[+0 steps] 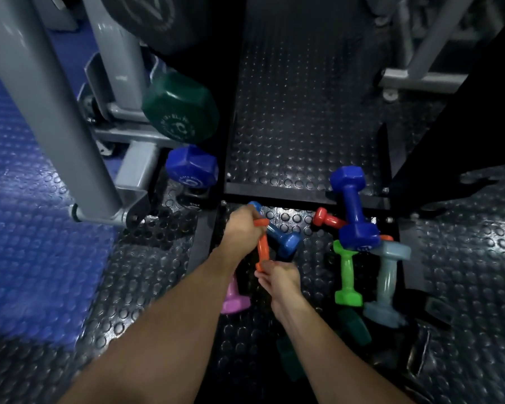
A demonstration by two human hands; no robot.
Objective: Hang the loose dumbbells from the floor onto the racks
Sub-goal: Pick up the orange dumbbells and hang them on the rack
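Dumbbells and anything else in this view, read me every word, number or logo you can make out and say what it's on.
None reads reliably.
Green dumbbell: white circular print on its end face, too blurred.
Blue dumbbell: white print, too blurred.
Large blue dumbbell: small white mark, illegible.
Dark panel at top: faint circular logo, no readable text.

Dim studded black rubber floor (298, 112), blue matting (27, 228), grey machine frame (50, 97).

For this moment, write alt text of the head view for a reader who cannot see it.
Both hands hold an orange dumbbell, the left hand at its far end, the right hand at its near end, above a studded black floor. Blue, green, grey, red and pink dumbbells lie around.
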